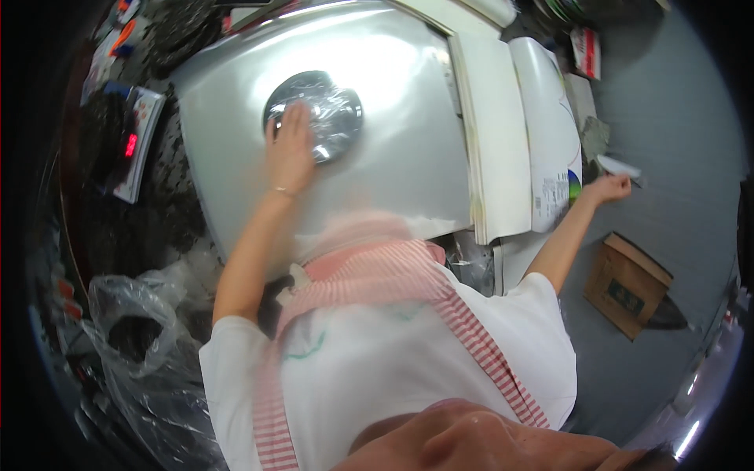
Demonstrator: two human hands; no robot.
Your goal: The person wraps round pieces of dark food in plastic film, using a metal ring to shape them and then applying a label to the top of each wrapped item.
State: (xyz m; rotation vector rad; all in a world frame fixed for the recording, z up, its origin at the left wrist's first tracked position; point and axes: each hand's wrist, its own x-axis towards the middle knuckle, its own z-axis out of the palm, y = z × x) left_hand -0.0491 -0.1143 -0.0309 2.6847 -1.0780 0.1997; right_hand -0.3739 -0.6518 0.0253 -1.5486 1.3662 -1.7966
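My left hand [290,145] lies with fingers stretched out on a dark round disc covered in crinkled clear film [334,118], which sits on a shiny silver sheet [400,165]. My right hand [611,187] is out to the right, fingers curled, just below a small white flat piece [616,166]; what it holds, if anything, I cannot make out. A white padded stack [493,141] and a printed white roll [538,110] lie right of the sheet.
A digital scale [135,149] and dark stacked material [106,133] are at the left, above a clear plastic bag [157,377]. A cardboard box [624,275] lies at the lower right on a grey surface [683,204]. A red-and-white packet [585,51] is at upper right.
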